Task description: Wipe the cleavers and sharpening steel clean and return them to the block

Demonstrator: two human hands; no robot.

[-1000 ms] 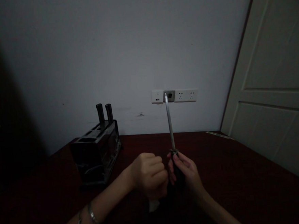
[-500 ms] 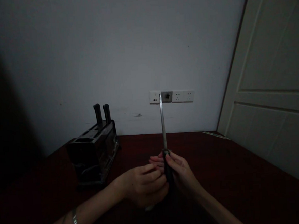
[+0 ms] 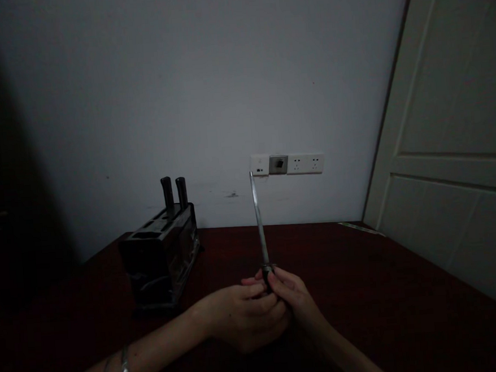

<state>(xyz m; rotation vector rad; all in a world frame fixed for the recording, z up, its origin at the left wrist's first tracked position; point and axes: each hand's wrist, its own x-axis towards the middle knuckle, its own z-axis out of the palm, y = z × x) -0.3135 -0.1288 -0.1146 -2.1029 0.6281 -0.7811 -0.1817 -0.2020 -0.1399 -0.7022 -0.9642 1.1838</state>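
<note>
A sharpening steel points up and slightly left, its thin metal rod rising from a ringed guard above a dark handle. My right hand is closed on the handle just under the guard, with the thumb along its near side. Lower down, my left hand curls its fingers round the handle, overlapping the right hand's fingers. Most of the handle is hidden by both hands. To the left stands a black knife block with two black-handled knives upright in its far slots; several nearer slots look unfilled.
The dark red tabletop runs back to a pale wall with a row of sockets and switches. A thin strip lies at the table's far right edge, beside a white panelled door. The light is dim.
The sharpening steel has tipped to the left and come down a little, with both hands lower. My left hand has closed in further on the handle. The view has shifted slightly.
</note>
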